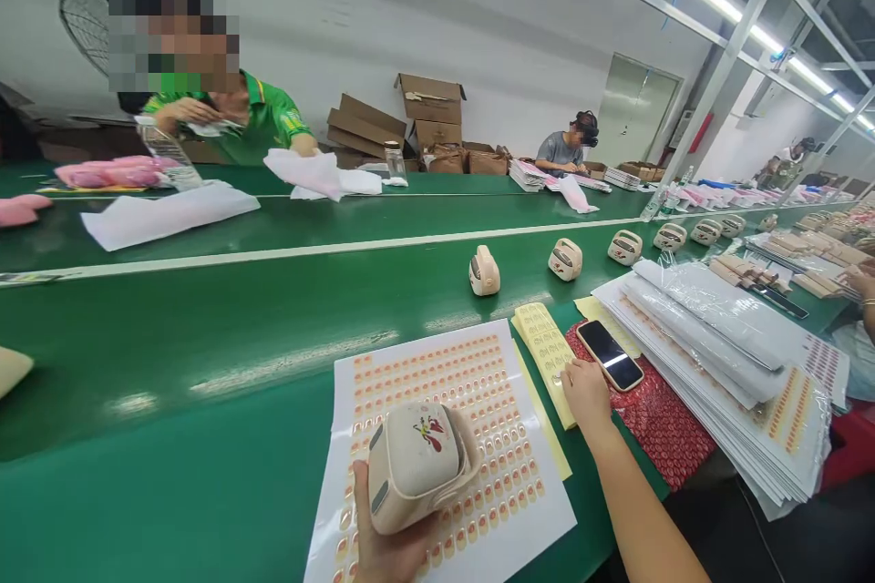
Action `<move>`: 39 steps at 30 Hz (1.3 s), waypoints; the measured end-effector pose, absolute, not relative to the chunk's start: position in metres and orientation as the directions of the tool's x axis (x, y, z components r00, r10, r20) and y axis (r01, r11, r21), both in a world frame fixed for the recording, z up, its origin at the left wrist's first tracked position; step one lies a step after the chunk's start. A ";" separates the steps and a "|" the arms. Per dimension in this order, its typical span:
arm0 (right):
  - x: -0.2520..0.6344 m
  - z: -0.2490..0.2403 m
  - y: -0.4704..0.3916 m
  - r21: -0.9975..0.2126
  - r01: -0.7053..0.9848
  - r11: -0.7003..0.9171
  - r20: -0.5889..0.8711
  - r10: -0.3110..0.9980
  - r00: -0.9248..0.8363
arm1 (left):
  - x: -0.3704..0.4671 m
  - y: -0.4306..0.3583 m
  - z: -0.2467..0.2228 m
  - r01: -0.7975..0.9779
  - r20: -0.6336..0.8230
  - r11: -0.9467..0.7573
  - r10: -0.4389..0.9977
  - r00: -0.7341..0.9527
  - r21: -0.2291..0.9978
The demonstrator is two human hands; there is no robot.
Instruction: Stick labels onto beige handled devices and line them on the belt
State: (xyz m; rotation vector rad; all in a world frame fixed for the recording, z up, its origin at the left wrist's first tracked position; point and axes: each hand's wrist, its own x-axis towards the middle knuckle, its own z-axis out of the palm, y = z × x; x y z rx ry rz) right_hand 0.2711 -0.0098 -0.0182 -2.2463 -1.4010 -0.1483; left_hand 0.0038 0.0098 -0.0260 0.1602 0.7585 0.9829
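Note:
My left hand (pixel 389 551) grips a cream portable speaker (pixel 418 455) from below and the side. The speaker has a carry handle, a pale grille face and a small red and green print, and is held tilted. Beneath it lies a white sticker sheet (pixel 437 373) covered in rows of small red and gold oval stickers. My right hand (pixel 586 392) rests with bent fingers pinched at the edge of a yellow label sheet (pixel 543 342). Whether a label has come loose in the fingertips is too small to tell.
Several like speakers (pixel 484 271) stand in a line on the green conveyor belt (pixel 273 310). A phone (pixel 611 355) lies on red bubble wrap (pixel 660 424), beside stacked sticker sheets in plastic (pixel 725 355). Across the belt, a person in green (pixel 263 123) handles white wrapping; others sit farther off.

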 end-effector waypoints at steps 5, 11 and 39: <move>0.268 -0.018 -0.007 -0.358 0.860 -0.365 0.333 0.810 0.483 | 0.005 0.009 -0.019 -0.684 -0.559 0.504 0.812 0.168 0.527; 0.273 -0.016 -0.008 -0.457 0.822 -0.339 0.318 0.801 0.507 | 0.012 0.003 -0.019 -0.607 -0.522 0.525 0.828 0.203 0.597; 0.278 0.025 -0.007 -0.843 0.437 -0.314 -0.072 0.870 0.488 | 0.020 -0.001 -0.015 -0.528 -0.390 0.381 0.915 0.100 0.759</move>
